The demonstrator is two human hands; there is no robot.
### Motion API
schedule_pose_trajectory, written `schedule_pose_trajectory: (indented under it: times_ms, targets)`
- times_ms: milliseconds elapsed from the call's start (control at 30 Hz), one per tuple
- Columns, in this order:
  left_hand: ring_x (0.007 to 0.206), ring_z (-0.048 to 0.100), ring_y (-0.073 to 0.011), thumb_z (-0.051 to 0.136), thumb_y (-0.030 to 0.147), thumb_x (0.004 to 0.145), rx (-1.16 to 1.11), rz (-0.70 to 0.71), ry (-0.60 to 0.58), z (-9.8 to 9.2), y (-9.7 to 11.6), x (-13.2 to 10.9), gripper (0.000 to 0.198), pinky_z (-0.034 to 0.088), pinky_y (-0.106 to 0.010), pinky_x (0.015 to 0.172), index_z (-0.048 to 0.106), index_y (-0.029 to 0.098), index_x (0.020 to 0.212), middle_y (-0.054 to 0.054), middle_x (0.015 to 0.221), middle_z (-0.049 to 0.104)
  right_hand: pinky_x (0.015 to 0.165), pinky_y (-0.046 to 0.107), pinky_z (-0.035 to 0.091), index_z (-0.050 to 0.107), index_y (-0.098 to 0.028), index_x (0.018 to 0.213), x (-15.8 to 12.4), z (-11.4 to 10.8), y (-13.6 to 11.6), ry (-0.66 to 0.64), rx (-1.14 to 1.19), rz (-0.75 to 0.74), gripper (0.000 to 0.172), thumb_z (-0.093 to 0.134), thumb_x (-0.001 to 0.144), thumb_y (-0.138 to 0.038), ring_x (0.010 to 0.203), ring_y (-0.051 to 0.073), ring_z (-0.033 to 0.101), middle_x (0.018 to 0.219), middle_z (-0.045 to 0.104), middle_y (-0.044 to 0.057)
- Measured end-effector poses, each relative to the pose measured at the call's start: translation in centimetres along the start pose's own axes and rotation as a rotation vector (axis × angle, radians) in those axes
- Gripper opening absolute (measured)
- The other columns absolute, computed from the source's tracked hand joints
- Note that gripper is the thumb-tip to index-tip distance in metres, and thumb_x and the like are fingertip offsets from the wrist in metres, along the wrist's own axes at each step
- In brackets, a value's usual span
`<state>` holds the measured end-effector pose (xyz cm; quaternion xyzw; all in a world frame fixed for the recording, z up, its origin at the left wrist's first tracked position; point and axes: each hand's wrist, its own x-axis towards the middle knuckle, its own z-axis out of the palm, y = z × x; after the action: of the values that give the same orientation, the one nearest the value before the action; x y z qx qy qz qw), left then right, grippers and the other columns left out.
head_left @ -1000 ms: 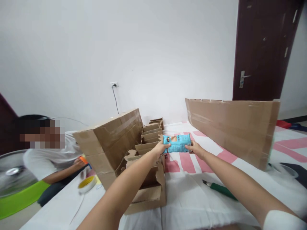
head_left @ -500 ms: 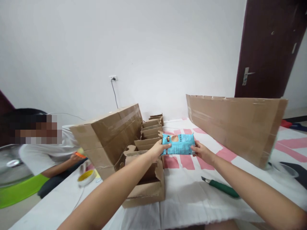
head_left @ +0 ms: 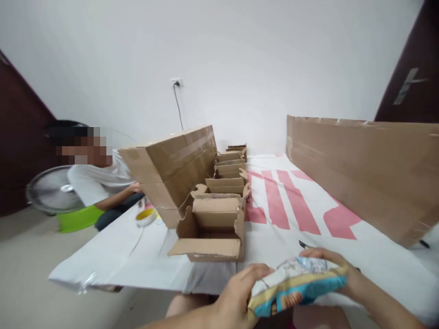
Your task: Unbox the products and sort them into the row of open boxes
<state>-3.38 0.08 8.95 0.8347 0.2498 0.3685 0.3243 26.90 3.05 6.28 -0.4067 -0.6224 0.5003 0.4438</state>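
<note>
A soft blue, cream and white printed packet (head_left: 298,284) is held low at the front edge of the table, tilted up at its right end. My left hand (head_left: 240,294) grips its left end. My right hand (head_left: 338,268) is closed around its far right side, with part of the fingers hidden behind it. Just beyond my right hand the blade of a utility knife (head_left: 303,245) shows on the cloth; most of its handle is covered. Ahead and to the left stands an open cardboard box (head_left: 214,249) with nothing visible inside.
More open boxes (head_left: 228,170) run in a row toward the wall, beside a long carton (head_left: 181,164). A large cardboard panel (head_left: 360,173) stands on the right. A tape roll (head_left: 146,216) lies at the left. A person (head_left: 103,180) sits beyond the table near a fan (head_left: 56,189).
Both hands have brought the packet down and toward me, turning it from its blue face to its cream and white side. My view has shifted, so the open box shows more fully.
</note>
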Motion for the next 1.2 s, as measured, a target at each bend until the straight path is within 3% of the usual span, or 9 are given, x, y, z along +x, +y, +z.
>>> schedule_pose_trajectory:
  times_ms: [133,233,300,400,600,767,933,1067,1200]
  targets:
    - [0.096,0.067,-0.0244,0.07,0.024,0.074,-0.129,-0.173,0.106,2.1,-4.1,-3.8,0.044,0.052,-0.029,0.085,0.059,0.02,0.116,-0.011,0.107,0.069,0.079,0.039,0.054,0.068,-0.021,0.101,-1.3,3.0,3.1,-0.187,-0.059,0.093,0.035,0.073,0.07,-0.036,0.092,0.03,0.067,0.101,0.072,0.012]
    - [0.09,0.068,-0.0242,0.073,0.035,0.073,-0.273,-0.402,0.233,2.4,-6.2,-5.5,0.04,0.053,-0.03,0.081,0.063,0.018,0.108,-0.01,0.1,0.071,0.082,0.039,0.053,0.065,-0.02,0.107,-0.8,5.6,4.7,-0.186,-0.083,0.089,0.039,0.071,0.07,-0.033,0.093,0.029,0.067,0.102,0.072,0.011]
    - [0.092,0.067,-0.0252,0.073,0.04,0.072,-0.338,-0.506,0.311,1.7,-7.1,-6.3,0.043,0.053,-0.032,0.082,0.064,0.017,0.107,-0.01,0.1,0.072,0.087,0.039,0.051,0.065,-0.019,0.108,0.0,7.1,5.0,-0.152,-0.098,0.083,0.041,0.071,0.069,-0.029,0.097,0.029,0.065,0.106,0.071,0.01]
    - [0.097,0.066,-0.0286,0.075,0.046,0.068,-0.391,-0.549,0.377,-0.4,-8.1,-7.4,0.047,0.052,-0.037,0.088,0.066,0.019,0.106,-0.01,0.104,0.072,0.091,0.038,0.048,0.065,-0.019,0.109,1.3,9.3,4.7,-0.125,-0.095,0.06,0.043,0.071,0.066,-0.023,0.101,0.029,0.064,0.109,0.07,0.009]
    - [0.092,0.067,-0.0319,0.076,0.049,0.064,-0.387,-0.641,0.407,-3.2,-9.7,-9.6,0.044,0.054,-0.04,0.085,0.071,0.024,0.099,-0.007,0.095,0.073,0.088,0.037,0.049,0.065,-0.023,0.11,2.7,12.8,6.3,-0.187,0.044,0.009,0.041,0.072,0.069,-0.025,0.097,0.027,0.064,0.104,0.071,0.004]
    - [0.094,0.066,-0.0328,0.077,0.051,0.06,-0.345,-0.699,0.428,-2.9,-9.7,-9.4,0.045,0.053,-0.043,0.086,0.071,0.023,0.094,-0.008,0.093,0.073,0.087,0.039,0.05,0.065,-0.022,0.107,2.8,13.4,8.9,-0.13,0.023,0.001,0.04,0.072,0.067,-0.026,0.093,0.028,0.064,0.101,0.071,0.005]
    - [0.096,0.066,-0.0318,0.08,0.046,0.056,-0.342,-0.753,0.591,-2.1,-10.0,-8.3,0.054,0.053,-0.043,0.088,0.065,0.019,0.1,-0.009,0.096,0.072,0.09,0.041,0.048,0.063,-0.02,0.11,2.7,12.9,10.4,-0.059,0.068,-0.005,0.042,0.071,0.073,-0.037,0.099,0.028,0.063,0.108,0.069,0.009]
    - [0.089,0.068,-0.0301,0.083,0.041,0.052,-0.408,-0.783,0.6,-2.1,-9.8,-7.4,0.051,0.053,-0.041,0.085,0.065,0.017,0.093,-0.008,0.09,0.074,0.09,0.041,0.049,0.064,-0.019,0.111,2.7,13.0,10.4,-0.05,0.065,-0.012,0.042,0.07,0.075,-0.04,0.097,0.028,0.064,0.107,0.07,0.009]
    - [0.082,0.069,-0.0291,0.082,0.043,0.053,-0.391,-0.803,0.577,-3.4,-9.8,-7.5,0.041,0.054,-0.04,0.08,0.069,0.016,0.081,-0.006,0.078,0.074,0.094,0.043,0.047,0.064,-0.021,0.116,2.6,13.0,9.3,-0.112,-0.022,-0.028,0.045,0.071,0.075,-0.039,0.104,0.03,0.062,0.114,0.068,0.009]
